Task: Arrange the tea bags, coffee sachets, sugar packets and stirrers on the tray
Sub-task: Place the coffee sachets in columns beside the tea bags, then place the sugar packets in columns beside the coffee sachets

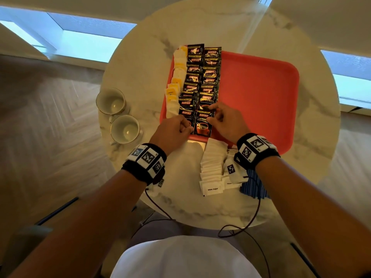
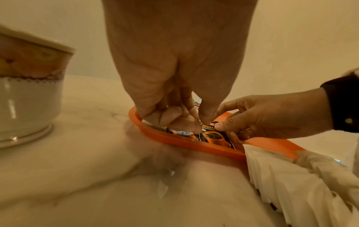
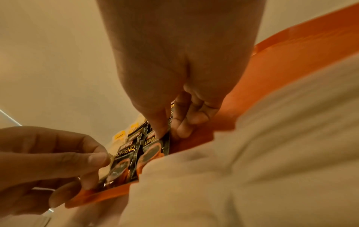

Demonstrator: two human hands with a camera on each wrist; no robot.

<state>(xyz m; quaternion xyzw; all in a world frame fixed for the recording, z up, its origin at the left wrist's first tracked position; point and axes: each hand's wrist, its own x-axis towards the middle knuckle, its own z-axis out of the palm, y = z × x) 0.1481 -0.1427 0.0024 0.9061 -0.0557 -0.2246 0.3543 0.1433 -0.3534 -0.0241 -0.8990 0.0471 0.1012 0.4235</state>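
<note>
A person sits at a round marble table [image 1: 220,27], both hands at the near edge of an orange-red tray [image 1: 261,93]. The right hand [image 1: 224,121] pinches the upper right corner of the nearest Kopiko Supremo coffee sachet [image 1: 202,125], thumb and curled fingers closed on its edge. The left hand [image 1: 174,127] has its fingers curled at that sachet's left edge, over the neighbouring sachet [image 1: 185,115]; whether it pinches either one, I cannot tell.

Away from the held sachet, two overlapping columns of black coffee sachets [image 1: 200,77] run toward the tray's far edge. Left of those columns lies a row of white and yellow tea bags [image 1: 176,77], some overhanging the tray's left rim. The tray to the right of the right hand is bare.

Just behind the right wrist, off the tray, sit fanned white sugar packets [image 1: 212,169] and a blue striped bundle [image 1: 254,185]. Left of the left hand, two gold-rimmed white cups [image 1: 118,115] stand on the table.
</note>
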